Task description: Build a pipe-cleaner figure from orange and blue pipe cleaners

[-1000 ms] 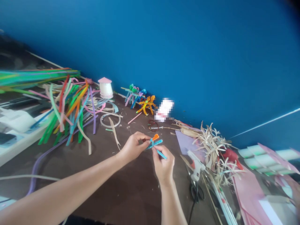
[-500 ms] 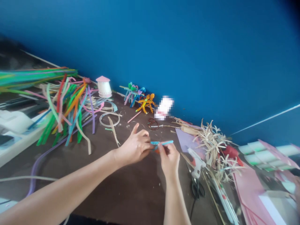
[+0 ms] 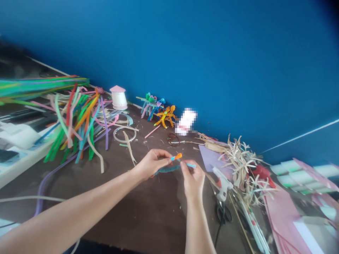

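My left hand (image 3: 155, 164) is pinched on a blue pipe cleaner piece (image 3: 173, 158) with an orange tip (image 3: 179, 155) that sticks out past the fingertips. Below it a darker blue fuzzy strand (image 3: 169, 170) runs from under the left hand toward my right hand (image 3: 193, 178). The right thumb and finger pinch a light blue pipe cleaner (image 3: 191, 165), whose end points right. Both hands are close together above the brown table (image 3: 148, 208). Whether the blue parts join is hard to tell.
Loose coloured pipe cleaners (image 3: 79, 123) lie at left beside a white power strip (image 3: 26, 151). Small pipe cleaner figures (image 3: 166, 115) and a white cup with a pink roof (image 3: 118, 98) stand by the blue wall. A glue gun (image 3: 222, 183) and scissors (image 3: 224, 213) lie at right.
The left hand has turned, and the orange tip now shows above its fingers. The light blue end in the right hand has dropped slightly and tilts down to the right.
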`<state>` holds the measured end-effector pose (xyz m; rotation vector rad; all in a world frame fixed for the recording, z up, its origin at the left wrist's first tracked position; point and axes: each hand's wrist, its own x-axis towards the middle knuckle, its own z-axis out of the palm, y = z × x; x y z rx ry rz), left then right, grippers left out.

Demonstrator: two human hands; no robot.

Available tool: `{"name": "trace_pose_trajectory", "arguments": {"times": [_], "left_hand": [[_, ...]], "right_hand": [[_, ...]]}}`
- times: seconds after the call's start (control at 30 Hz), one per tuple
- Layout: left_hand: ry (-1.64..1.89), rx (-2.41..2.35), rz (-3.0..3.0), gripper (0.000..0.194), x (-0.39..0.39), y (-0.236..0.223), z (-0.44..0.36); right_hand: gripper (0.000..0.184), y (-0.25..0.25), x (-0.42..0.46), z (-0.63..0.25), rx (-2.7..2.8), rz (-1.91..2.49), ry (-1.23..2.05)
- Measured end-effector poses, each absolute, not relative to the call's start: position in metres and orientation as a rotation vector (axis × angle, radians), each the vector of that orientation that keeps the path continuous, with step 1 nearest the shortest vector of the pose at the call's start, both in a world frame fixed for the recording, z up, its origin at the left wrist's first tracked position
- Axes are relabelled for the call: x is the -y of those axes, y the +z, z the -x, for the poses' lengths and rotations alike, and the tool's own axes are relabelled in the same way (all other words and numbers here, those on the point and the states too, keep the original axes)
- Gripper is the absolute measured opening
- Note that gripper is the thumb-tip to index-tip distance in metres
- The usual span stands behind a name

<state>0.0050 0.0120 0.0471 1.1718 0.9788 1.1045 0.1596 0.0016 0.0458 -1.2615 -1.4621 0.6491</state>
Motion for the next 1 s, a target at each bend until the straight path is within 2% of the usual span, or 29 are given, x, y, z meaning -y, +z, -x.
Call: {"name": "trace_pose_trajectory", "arguments": {"times": [0.23,0.67,0.8,1.0], "left_hand": [[1.185,-0.972,-0.995,0.016,-0.012,0.044,-0.008],[1.191,-1.013,-0.984,0.019,-0.015,0.043,-0.007],[1.206,-1.206,-1.251,0.018,-0.017,0.036,-0.007],[1.201,-1.437,-2.035,0.01,-0.01,0.041,-0.003]], "right_hand": [[0.009,0.047,0.002,-0.158,1.736,1.173,0.292],[0.008,0.049,0.004,-0.155,1.837,1.157,0.181],[0.009,0.05,0.007,-0.154,1.925,1.122,0.135],[0.009,0.05,0.008,-0.155,1.911,1.07,0.156]]}}
